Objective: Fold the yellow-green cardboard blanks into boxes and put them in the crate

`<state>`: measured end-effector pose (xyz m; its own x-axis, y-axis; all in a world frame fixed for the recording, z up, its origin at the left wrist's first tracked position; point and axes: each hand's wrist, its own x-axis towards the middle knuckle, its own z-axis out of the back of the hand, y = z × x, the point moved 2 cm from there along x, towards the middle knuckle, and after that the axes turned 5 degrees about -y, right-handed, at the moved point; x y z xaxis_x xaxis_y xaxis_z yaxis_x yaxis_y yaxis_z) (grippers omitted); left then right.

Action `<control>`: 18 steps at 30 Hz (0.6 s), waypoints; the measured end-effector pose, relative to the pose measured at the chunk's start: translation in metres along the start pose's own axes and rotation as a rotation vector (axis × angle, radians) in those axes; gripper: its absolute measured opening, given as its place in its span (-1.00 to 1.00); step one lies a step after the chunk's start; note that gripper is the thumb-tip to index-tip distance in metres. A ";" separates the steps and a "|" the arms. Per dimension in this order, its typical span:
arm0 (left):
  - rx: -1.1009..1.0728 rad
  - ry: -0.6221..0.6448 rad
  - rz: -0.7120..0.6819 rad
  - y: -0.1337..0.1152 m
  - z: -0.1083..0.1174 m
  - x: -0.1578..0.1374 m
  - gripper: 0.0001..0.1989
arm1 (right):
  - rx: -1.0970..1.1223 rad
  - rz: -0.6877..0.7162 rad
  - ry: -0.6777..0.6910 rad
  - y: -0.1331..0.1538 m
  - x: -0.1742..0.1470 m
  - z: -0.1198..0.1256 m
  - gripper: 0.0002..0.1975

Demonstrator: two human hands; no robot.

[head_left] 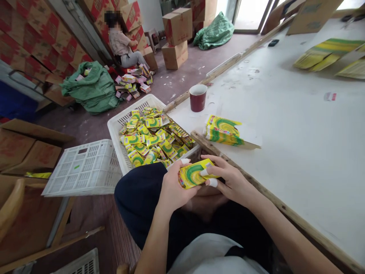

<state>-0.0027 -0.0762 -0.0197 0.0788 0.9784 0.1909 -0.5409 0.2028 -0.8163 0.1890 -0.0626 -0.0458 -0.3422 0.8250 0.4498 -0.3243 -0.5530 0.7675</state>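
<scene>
Above my lap, a small yellow and green carton (191, 175) is held between both hands. My left hand (175, 188) grips its left end, with white tape on a fingertip. My right hand (228, 177) has its fingers closed on the right end, and white wraps cover some of its fingertips. Just beyond my hands, a white plastic crate (114, 123) is heaped with many similar yellow cartons (155, 139). On the table, to the right of the crate, lies a stack of flat yellow and green cartons (225, 130).
A dark red paper cup (197, 99) stands on the white table (285, 152), whose wooden edge (256, 186) runs past my right arm. An upturned white crate (85, 167) is at left. Farther off, a person (121, 43) sits by scattered boxes and a green sack (91, 89).
</scene>
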 end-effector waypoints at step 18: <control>-0.692 -0.245 0.554 0.015 -0.022 -0.007 -0.57 | 0.163 -0.243 -0.240 0.005 0.004 -0.011 -0.52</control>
<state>0.0072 -0.0796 -0.0449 -0.2643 0.9232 -0.2791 0.1792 -0.2374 -0.9547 0.1765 -0.0635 -0.0455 -0.0502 0.9445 0.3248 -0.2199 -0.3276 0.9189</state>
